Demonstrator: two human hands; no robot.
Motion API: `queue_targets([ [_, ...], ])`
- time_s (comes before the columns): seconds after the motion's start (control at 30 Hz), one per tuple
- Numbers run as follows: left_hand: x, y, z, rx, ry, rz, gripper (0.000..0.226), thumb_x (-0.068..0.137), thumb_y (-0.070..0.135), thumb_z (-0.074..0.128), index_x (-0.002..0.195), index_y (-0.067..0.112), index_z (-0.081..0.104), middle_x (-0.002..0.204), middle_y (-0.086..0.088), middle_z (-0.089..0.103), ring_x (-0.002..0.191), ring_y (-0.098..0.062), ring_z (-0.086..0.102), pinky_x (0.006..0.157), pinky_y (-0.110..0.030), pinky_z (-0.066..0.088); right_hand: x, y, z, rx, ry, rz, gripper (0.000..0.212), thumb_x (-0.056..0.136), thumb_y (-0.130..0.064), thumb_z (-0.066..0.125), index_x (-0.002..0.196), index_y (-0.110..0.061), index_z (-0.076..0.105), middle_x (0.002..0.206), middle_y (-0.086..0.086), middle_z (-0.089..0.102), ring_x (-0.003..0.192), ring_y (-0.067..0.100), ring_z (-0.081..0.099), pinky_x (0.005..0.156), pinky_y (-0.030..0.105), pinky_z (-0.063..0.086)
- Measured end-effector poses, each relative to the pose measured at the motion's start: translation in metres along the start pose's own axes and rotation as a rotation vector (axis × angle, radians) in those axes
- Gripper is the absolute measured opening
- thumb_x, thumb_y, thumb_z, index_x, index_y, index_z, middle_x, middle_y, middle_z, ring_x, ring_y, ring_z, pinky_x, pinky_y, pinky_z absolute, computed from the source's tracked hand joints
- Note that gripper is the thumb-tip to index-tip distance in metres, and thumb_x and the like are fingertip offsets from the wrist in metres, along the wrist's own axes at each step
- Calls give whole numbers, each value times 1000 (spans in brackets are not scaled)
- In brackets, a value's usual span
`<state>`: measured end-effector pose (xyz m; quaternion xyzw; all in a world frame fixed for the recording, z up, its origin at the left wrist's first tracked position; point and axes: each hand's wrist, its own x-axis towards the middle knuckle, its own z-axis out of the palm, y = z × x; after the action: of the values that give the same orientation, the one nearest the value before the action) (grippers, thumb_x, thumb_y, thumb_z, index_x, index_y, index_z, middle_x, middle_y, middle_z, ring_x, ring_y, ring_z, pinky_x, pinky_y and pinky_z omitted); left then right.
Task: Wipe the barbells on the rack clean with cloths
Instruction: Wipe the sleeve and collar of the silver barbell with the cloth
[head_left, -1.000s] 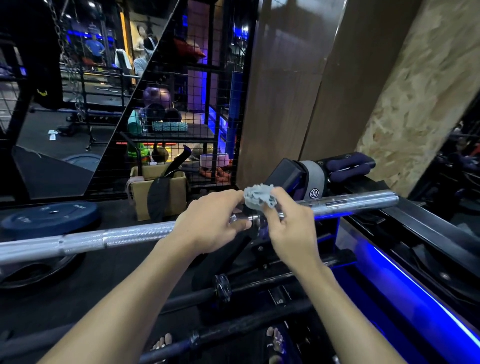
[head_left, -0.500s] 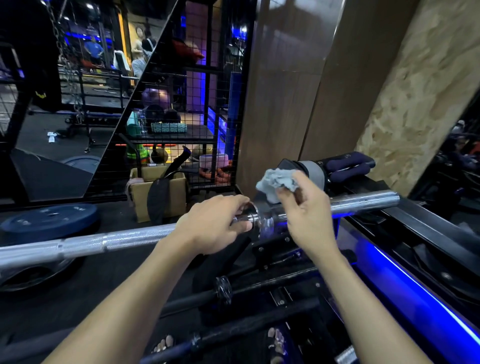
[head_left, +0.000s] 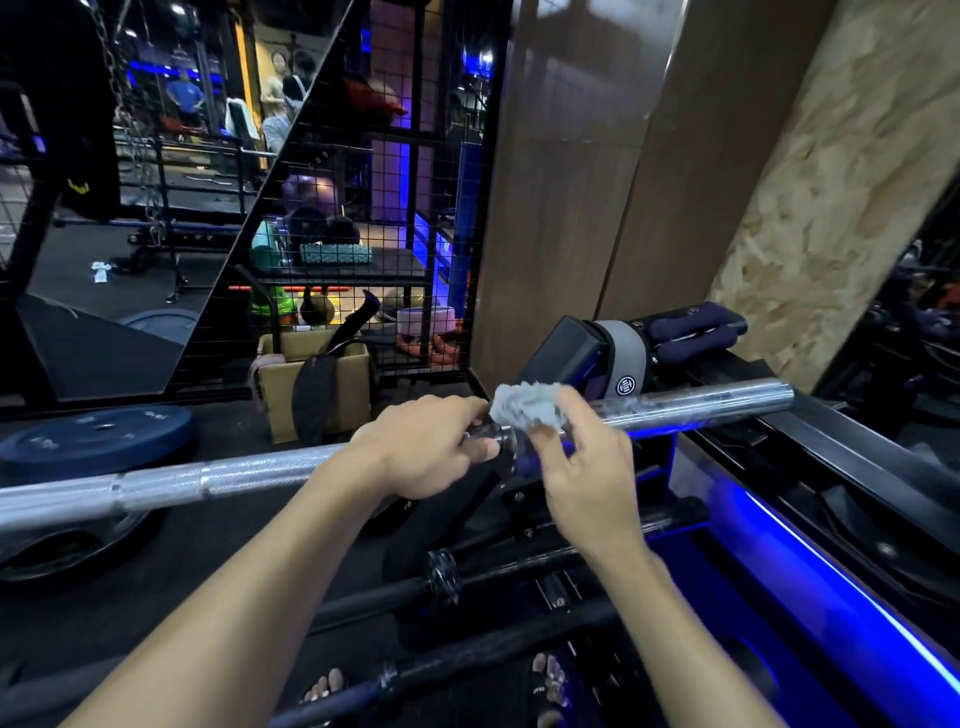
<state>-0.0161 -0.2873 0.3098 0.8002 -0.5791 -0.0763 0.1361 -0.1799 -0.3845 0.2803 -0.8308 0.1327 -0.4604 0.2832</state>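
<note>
1. The silver barbell (head_left: 218, 480) lies nearly level across the view, its long axis running from the lower left edge up to the right, where its smooth sleeve end (head_left: 727, 397) points toward the wood-panelled wall (head_left: 649, 156).
2. The left hand (head_left: 426, 447) is wrapped over the bar just left of the collar (head_left: 506, 447); its grip is closed round the shaft, thumb tip lying along the bar by the collar.
3. The right hand (head_left: 587, 467) pinches a crumpled grey cloth (head_left: 527, 405) between thumb and fingers, so that grip is closed on the cloth alone.
4. The cloth sits on top of the bar right at the collar, where shaft meets sleeve.
5. Below it, two darker barbells (head_left: 363, 597) lie on the lower black rack (head_left: 519, 525), roughly parallel to the silver one.
6. A blue weight plate (head_left: 93, 436) lies flat on the floor to the left, behind the bar.
7. A cardboard box (head_left: 337, 384) stands by the wire-mesh shelving (head_left: 363, 208).
8. A blue light strip (head_left: 831, 582) glows along the right.
</note>
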Motion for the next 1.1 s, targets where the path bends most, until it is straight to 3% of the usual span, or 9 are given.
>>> queue_targets([
  [0.2,-2,3,-1,6,-15,-36,44,102,53,49,141,32,47,131,4,62,124,-24,55,90,-38,43,-38,4,-11,147,61,54,31,93,-4,62,106,-32,69,101,-21,74,93,-1,69,83,16,51],
  [0.4,-15,4,2,-114,219,73,55,92,44,68,139,41,39,135,24,46,120,-1,52,93,-38,47,32,3,-20,182,155,130,3,100,-8,61,99,-9,64,87,-3,67,79,-1,60,73,18,47],
  [0.57,-15,4,5,-73,246,8,49,91,44,70,130,46,41,127,24,55,108,-7,57,84,-34,43,9,3,4,71,-5,77,24,100,-7,63,109,-29,67,94,-21,72,83,-4,68,72,12,49],
  [0.63,-15,4,5,-97,242,-8,49,91,43,70,130,49,42,125,25,58,102,-8,58,83,-33,41,-23,12,5,6,60,31,22,98,-9,65,116,-22,70,95,-23,73,84,-7,67,72,11,47],
  [0.73,-14,5,6,-98,228,-28,50,92,43,69,133,48,41,131,25,56,106,-9,57,84,-34,40,-59,16,5,-15,52,23,37,91,6,68,120,-15,72,119,-18,73,108,-5,67,85,12,51],
  [0.83,-13,9,3,-99,219,-37,50,92,42,70,133,49,43,128,23,59,114,-15,58,90,-38,46,-37,10,3,-80,81,-37,31,93,0,64,119,-17,71,100,-25,70,79,-17,61,68,1,41],
  [0.93,-14,10,1,-91,207,-61,54,92,43,69,138,51,41,130,20,62,118,-18,59,94,-39,47,4,8,5,-60,58,10,24,100,-5,60,116,-21,68,67,-24,57,50,-1,48,52,8,32],
  [1.0,-14,10,2,-98,202,-74,56,92,43,69,138,53,40,131,20,62,120,-17,59,92,-38,46,2,5,9,-43,77,11,22,100,-7,60,113,-23,68,70,-23,60,50,0,48,53,10,33],
  [1.1,-13,8,3,-88,195,-85,53,91,46,70,135,52,40,131,20,62,119,-19,59,86,-35,43,-40,5,8,-43,110,2,27,93,-7,63,114,-23,68,97,-25,70,75,-12,63,65,6,43],
])
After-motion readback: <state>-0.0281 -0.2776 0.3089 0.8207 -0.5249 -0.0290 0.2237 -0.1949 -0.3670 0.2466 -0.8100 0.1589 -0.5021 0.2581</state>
